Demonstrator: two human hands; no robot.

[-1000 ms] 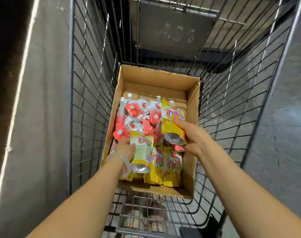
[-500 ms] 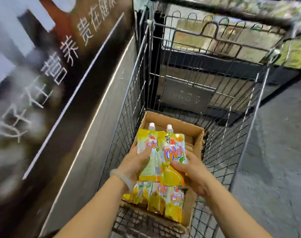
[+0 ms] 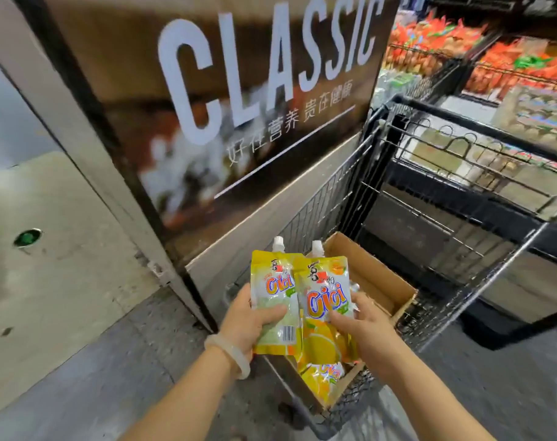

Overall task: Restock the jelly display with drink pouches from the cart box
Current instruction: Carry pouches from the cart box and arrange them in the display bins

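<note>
My left hand (image 3: 248, 326) grips a yellow-green drink pouch (image 3: 272, 291) with a white cap, held upright. My right hand (image 3: 363, 329) grips a yellow-orange drink pouch (image 3: 326, 300), also upright and overlapping the first. Both pouches are raised above the cardboard box (image 3: 379, 281) that sits in the black wire cart (image 3: 461, 198). More yellow pouches (image 3: 326, 375) lie at the near end of the box. The jelly display is not clearly in view.
A dark wall panel (image 3: 239, 100) lettered CLASSIC stands right beside the cart on the left. Grey floor (image 3: 79, 370) spreads below and to the left. Blurred shelves of orange and red packaged goods (image 3: 499, 58) line the far right behind the cart.
Both hands took one pouch each out of the box and lifted them up together. My view rose from the cart's inside and swung left toward the wall panel.
</note>
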